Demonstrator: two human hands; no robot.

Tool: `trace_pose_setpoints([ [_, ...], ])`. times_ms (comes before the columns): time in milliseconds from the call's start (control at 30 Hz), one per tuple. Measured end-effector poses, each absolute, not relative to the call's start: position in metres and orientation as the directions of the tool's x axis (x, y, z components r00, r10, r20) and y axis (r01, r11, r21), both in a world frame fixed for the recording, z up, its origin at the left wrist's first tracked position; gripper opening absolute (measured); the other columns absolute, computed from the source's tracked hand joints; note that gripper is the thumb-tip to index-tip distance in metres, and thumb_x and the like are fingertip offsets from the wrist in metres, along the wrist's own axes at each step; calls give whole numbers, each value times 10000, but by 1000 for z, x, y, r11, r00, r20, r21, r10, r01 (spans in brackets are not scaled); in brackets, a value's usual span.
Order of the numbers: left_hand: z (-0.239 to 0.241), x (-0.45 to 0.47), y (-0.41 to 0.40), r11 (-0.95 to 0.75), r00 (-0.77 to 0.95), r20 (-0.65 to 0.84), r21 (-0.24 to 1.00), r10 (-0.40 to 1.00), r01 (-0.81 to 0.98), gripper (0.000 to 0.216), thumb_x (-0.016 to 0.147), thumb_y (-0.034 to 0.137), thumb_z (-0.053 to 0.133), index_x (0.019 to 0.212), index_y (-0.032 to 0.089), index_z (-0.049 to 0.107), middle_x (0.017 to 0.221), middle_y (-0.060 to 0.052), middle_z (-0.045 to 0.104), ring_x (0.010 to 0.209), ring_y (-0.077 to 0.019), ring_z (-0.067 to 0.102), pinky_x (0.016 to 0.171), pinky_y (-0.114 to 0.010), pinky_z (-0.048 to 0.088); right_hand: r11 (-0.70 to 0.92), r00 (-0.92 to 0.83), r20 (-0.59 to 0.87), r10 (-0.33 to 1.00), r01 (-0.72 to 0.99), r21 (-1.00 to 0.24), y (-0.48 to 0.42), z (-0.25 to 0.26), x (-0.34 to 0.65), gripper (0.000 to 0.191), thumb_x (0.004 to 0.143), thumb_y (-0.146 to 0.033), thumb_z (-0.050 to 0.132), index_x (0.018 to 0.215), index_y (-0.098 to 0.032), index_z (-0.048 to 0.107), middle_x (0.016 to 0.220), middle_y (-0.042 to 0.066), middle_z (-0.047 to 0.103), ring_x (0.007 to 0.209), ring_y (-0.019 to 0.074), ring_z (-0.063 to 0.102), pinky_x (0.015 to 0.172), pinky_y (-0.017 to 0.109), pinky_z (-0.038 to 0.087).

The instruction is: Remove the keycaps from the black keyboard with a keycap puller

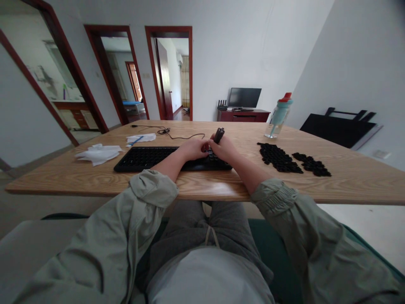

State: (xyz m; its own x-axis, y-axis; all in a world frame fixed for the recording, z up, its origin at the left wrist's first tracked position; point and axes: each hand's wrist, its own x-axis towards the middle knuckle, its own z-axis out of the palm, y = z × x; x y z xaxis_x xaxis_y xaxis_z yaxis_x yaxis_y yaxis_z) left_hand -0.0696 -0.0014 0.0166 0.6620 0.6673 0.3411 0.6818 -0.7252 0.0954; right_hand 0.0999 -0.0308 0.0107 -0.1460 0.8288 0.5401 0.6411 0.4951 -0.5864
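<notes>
A black keyboard [148, 158] lies on the wooden table right in front of me, its left block of keys in plain sight. Over its right part, my left hand [196, 148] is bent with the fingertips pinched together; what they hold, if anything, is too small to make out. My right hand [224, 150] is closed around a tool with a thick black handle [219, 135] that points up and slightly away. The tool's lower end is hidden by my fingers, close to the left fingertips. Some bare key positions [212, 155] show under the hands.
Two patches of loose black keycaps [280, 158] [311, 164] lie at the right. Behind them stands a water bottle [279, 116] with a red lid. White tissues [99, 154], a blue-handled brush [135, 141] and a black cable [164, 131] are at the left and back of the table [221, 192].
</notes>
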Motion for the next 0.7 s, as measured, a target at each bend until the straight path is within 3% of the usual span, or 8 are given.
trace_pose_setpoints([
  [333, 18, -79, 8, -649, 606, 237, 325, 760, 687, 213, 800, 345, 627, 876, 175, 731, 820, -32, 729, 756, -175, 648, 683, -272, 458, 361, 30, 449, 893, 549, -754, -13, 15, 84, 273, 846, -259, 438, 578, -218, 457, 559, 8, 504, 551, 157, 476, 556, 301, 345],
  [567, 18, -82, 8, -644, 576, 289, 303, 765, 703, 244, 831, 342, 595, 894, 168, 754, 853, -49, 756, 777, -178, 658, 734, -279, 482, 378, 45, 490, 870, 576, -725, -13, 9, 84, 259, 841, -294, 437, 596, -221, 478, 576, 17, 524, 581, 166, 501, 589, 299, 390],
  [700, 17, -81, 10, -600, 507, 351, 242, 787, 763, 260, 855, 354, 574, 933, 185, 755, 929, -63, 769, 840, -192, 671, 761, -282, 487, 363, 120, 477, 871, 497, -788, -6, 4, 78, 233, 837, -306, 432, 620, -228, 463, 569, 7, 506, 566, 169, 536, 560, 285, 402],
])
